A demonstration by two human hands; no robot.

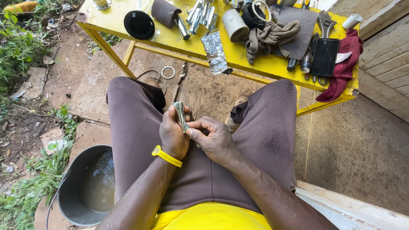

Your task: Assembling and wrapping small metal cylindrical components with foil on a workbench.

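A person sits with knees apart, both hands over the lap. The left hand is wrapped around a short metal tube that stands nearly upright, its top poking out above the fingers. The right hand meets it from the right, thumb and forefinger pinched against the tube's side on a small bluish bit I cannot make out. A yellow band circles the left wrist.

No label or sign is readable. On the far yellow table lie a flat black case at right, a crumpled foil sheet near the front edge, and a white can on its side. Also there: one black round lid, one rolled dark sheet, a bundle of metal tubes too overlapped to count, one brown cloth, one wrench, and one red rag hanging off the right corner.

At near left a grey bucket holds murky water. One ring lies on the ground under the table.
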